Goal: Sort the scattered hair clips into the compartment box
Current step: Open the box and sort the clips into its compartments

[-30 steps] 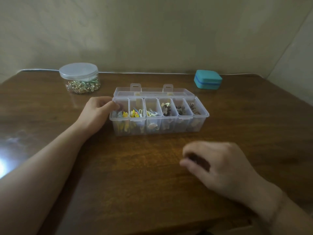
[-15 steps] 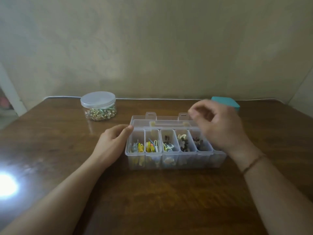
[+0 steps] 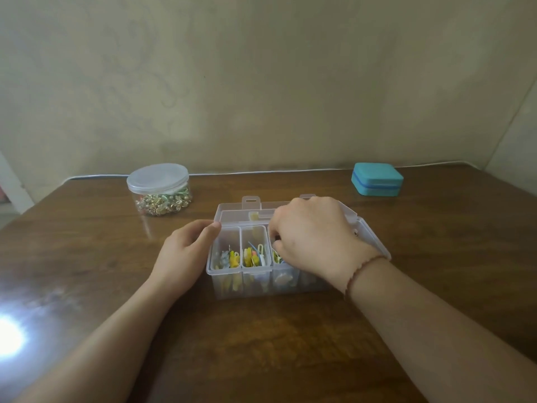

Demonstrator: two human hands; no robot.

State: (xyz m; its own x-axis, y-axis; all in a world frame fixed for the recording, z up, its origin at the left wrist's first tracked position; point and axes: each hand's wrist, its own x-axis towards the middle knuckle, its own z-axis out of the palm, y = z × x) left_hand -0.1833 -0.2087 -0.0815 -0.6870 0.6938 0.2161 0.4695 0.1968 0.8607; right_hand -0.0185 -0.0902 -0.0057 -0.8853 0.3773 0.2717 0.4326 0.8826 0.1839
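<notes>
The clear compartment box [image 3: 209, 269] stands open mid-table, its lid [image 3: 232, 214] tipped back. Yellow and white hair clips [image 3: 251, 258] fill the two left compartments; the others are hidden by my right hand. My left hand [image 3: 183, 257] clasps the box's left end, thumb on the back corner. My right hand [image 3: 311, 237] hovers over the middle compartments with fingertips pinched downward above the third one. A small dark bit, seemingly a hair clip [image 3: 277, 237], shows between thumb and forefinger.
A round clear jar [image 3: 159, 189] of small gold and green pieces stands at the back left. A teal case [image 3: 377, 179] sits shut at the back right. A wall runs right behind the wooden table [image 3: 261, 344]. Bright glare lies at the left edge [image 3: 8, 335].
My right hand left the table in front of the box, rose over its right end, and now dips over the middle compartments. The left hand stayed on the box.
</notes>
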